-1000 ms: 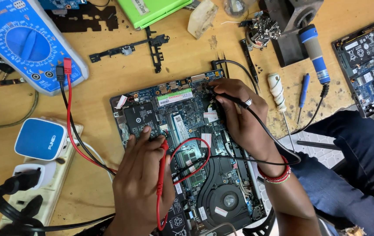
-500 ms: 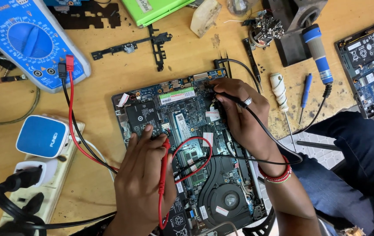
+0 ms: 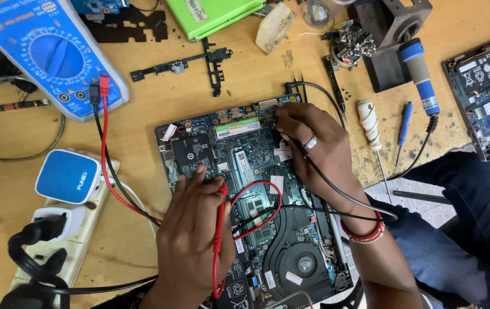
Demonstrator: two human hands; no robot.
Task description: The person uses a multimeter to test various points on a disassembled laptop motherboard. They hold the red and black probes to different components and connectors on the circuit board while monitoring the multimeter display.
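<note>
Hands [image 3: 190, 234] [image 3: 313, 149] pressing slim probes onto flat circuit-board [image 3: 245, 166].

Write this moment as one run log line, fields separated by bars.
left hand: holds red probe on laptop board | right hand: presses black probe lead near board's top edge | blue multimeter: upper left

A green strip label [image 3: 237, 127] lies on the board just left of the right hand [image 3: 313, 151]. Small white stickers [image 3: 283, 153] sit under that hand. A pale label [image 3: 197, 8] marks the green case, well above.
</note>
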